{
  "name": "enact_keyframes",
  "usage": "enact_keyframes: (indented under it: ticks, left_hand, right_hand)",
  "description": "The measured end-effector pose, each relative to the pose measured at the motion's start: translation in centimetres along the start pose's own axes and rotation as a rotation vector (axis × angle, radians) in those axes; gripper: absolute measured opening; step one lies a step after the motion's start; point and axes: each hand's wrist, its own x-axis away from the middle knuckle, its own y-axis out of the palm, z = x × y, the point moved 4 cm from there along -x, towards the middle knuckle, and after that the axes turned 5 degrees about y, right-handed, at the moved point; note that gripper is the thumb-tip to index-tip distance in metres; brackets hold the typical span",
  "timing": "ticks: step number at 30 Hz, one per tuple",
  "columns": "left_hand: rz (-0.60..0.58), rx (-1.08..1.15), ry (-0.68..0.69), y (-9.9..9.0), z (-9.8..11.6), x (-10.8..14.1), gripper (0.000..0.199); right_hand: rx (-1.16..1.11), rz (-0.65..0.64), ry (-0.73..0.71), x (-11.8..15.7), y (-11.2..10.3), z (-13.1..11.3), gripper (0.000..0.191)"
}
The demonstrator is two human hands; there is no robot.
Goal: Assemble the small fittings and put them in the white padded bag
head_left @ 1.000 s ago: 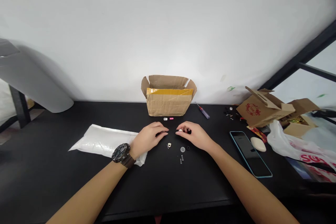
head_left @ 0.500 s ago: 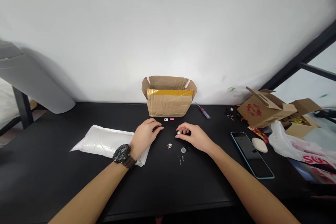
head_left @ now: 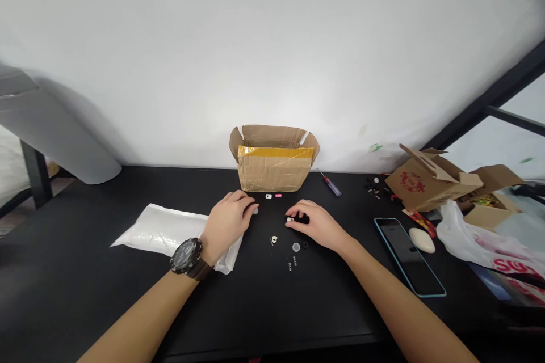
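My left hand (head_left: pixel 227 218), with a dark watch on its wrist, is closed on a small pale round piece (head_left: pixel 255 211) at its fingertips. My right hand (head_left: pixel 315 226) pinches a small white part (head_left: pixel 290 219) between thumb and fingers. Between and below the hands lie a cream-coloured part (head_left: pixel 274 239), a clear disc (head_left: pixel 296 247), a small black ring (head_left: pixel 305 245) and tiny strips. A white piece (head_left: pixel 268 196) and a pink piece (head_left: pixel 278 195) lie in front of an open cardboard box (head_left: pixel 275 173).
A white padded packet (head_left: pixel 164 231) lies partly under my left forearm. A screwdriver (head_left: pixel 332 185) is behind my right hand. At the right are a phone (head_left: pixel 409 258), a white oval object (head_left: pixel 422 240), a plastic bag (head_left: pixel 477 238) and cardboard boxes (head_left: pixel 430 181).
My left hand has moved left and slightly towards me, and a pale round piece now shows at its fingertips. My right hand keeps its pinch and has barely moved.
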Motion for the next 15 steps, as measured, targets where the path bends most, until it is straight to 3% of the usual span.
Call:
enact_keyframes:
  ticks: [5, 15]
  left_hand:
    - [-0.097, -0.032, 0.111, 0.6, 0.4, 0.2, 0.022]
    - [-0.097, -0.065, 0.057, 0.9, 0.1, 0.2, 0.020]
  right_hand:
    - [-0.017, -0.016, 0.015, 0.0, 0.2, 0.1, 0.019]
    - [0.040, -0.083, -0.025, 0.6, 0.2, -0.5, 0.018]
